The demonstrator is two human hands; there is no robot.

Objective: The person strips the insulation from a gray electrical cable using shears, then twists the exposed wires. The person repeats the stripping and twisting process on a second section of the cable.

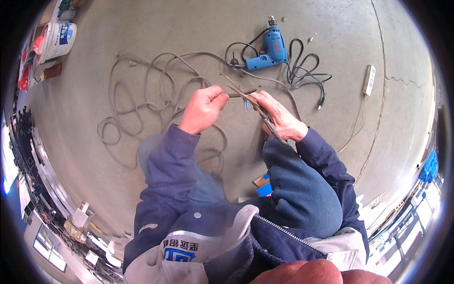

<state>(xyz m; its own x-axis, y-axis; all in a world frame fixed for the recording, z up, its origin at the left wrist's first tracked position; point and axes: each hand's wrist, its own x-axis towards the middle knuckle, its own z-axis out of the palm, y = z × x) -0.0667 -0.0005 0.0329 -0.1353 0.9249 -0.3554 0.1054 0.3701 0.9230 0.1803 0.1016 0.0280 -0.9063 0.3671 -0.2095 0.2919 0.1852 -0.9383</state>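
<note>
My left hand [202,109] is closed around a grey cable [235,95] near its end, with the thumb on top. My right hand [279,116] grips a pair of scissors [268,124], whose worn handles run down along the palm. The scissors' blades point up and left and are slightly apart, crossing the cable between my hands. Short blue wires [246,104] hang from the cable's end just below the blades. Whether the blades touch the cable I cannot tell. The rest of the cable spreads over the floor in loose loops to the left.
On the concrete floor ahead lies a blue electric drill [274,48] with its black cord [297,78] coiled beside it. A white power strip [369,79] sits at the right. At the far left stands a white bucket [57,41]. A blue box [264,190] lies near my knee.
</note>
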